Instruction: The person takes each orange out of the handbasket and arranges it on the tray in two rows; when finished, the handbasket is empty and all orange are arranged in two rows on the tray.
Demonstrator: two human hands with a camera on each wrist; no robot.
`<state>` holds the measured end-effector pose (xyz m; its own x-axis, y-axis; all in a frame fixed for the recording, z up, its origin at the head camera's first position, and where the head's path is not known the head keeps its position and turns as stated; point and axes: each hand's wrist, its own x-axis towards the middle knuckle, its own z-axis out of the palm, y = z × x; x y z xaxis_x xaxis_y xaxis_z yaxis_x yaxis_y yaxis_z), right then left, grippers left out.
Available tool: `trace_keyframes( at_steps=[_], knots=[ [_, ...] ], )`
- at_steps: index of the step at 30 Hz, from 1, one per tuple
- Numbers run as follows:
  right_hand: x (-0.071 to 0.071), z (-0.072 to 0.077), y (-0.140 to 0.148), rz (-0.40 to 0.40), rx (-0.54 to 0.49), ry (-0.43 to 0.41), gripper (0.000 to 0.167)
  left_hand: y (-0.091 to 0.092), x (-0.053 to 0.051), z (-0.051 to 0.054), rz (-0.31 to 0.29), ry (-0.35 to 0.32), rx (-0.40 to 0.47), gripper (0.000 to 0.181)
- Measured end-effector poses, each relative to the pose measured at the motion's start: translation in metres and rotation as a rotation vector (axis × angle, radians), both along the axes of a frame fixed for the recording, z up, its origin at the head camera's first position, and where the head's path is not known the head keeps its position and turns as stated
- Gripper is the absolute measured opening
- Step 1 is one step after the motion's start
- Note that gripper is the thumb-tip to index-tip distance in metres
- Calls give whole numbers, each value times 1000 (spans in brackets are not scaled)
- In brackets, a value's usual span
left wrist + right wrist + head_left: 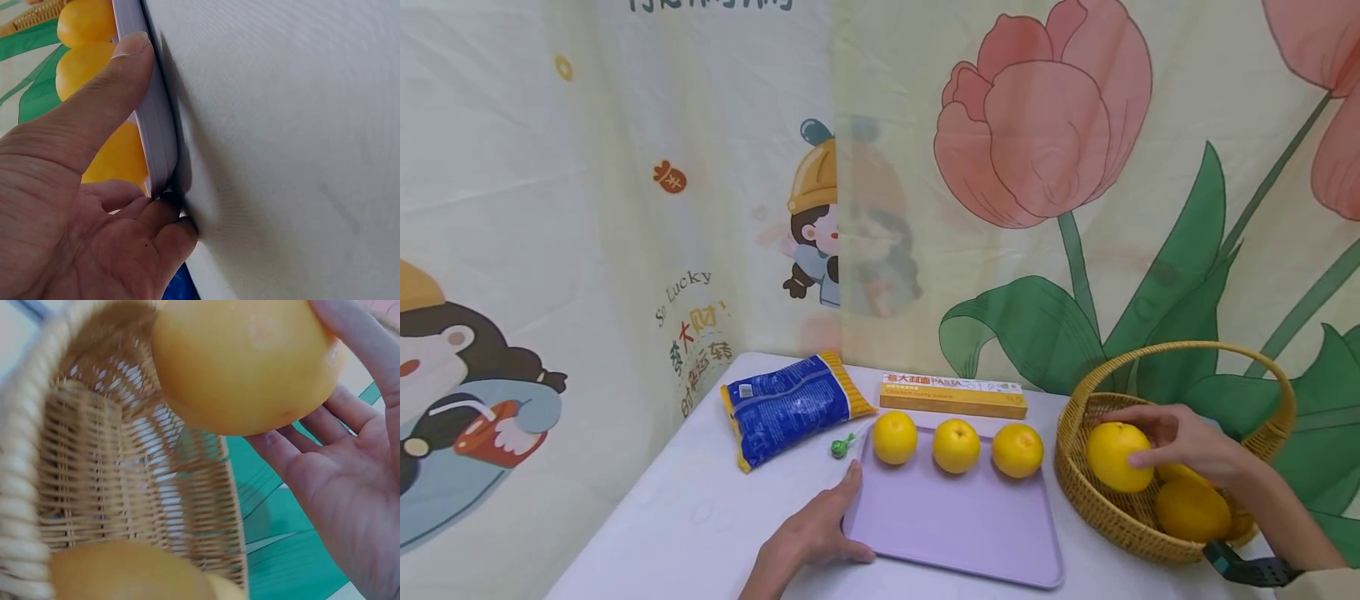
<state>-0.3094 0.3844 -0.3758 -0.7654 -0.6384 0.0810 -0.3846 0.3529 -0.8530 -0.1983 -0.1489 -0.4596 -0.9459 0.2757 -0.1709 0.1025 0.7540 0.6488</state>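
My right hand (1198,446) grips an orange (1116,460) inside the wicker basket (1082,492), above other oranges (1191,510). In the right wrist view, the held orange (250,362) sits between thumb and fingers, clear of the basket floor. My left hand (808,529) holds the near left corner of the lilac tray (955,529). In the left wrist view, the thumb lies along the tray's side wall (156,131), and the other fingers curl by the corner. Three oranges (956,446) stand in a row along the tray's far side.
Behind the tray lies a pasta box (951,397). A blue and yellow packet (793,408) is at the back left, with a green-wrapped lollipop (840,447) beside it. The basket's tall handle (1187,346) arches over the right arm. A printed curtain (880,167) hangs behind the table.
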Motion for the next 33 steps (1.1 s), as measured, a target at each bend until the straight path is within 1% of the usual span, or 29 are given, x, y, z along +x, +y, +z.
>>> trace_keyframes(
  at_steps=[1,4,5,8,9,12,15,16,17,20,21,22,25,29,33],
  knots=[
    [5,2,-2,12,-14,14,48,0,0,0,8,-1,17,126],
    [19,8,-12,45,-63,37,51,0,0,2,16,-3,5,126],
    [24,10,-16,55,-75,45,52,0,1,2,24,0,23,125],
    [37,15,-31,106,-110,50,54,0,2,4,24,9,17,124],
    [40,16,-36,132,-119,61,54,0,2,5,26,7,18,124],
    [51,17,-54,171,-146,58,54,1,0,3,25,-1,20,124],
    [63,15,-74,175,-172,73,54,1,-2,2,24,-23,9,126],
    [67,14,-81,171,-186,64,54,1,-2,1,24,-27,11,126],
    [70,12,-88,181,-207,64,54,1,-2,1,26,-33,11,126],
    [79,7,-113,205,-273,29,56,1,-1,1,23,-27,9,125],
    [81,5,-122,218,-293,31,57,1,0,1,30,-19,24,124],
    [82,3,-131,228,-316,19,58,1,1,1,32,-19,21,124],
    [85,-6,-157,245,-355,30,59,1,1,2,36,-16,14,123],
    [88,-19,-186,224,-386,49,62,1,1,2,27,-12,12,121],
    [92,-35,-212,152,-395,34,64,0,0,1,17,-5,27,123]
  ],
)
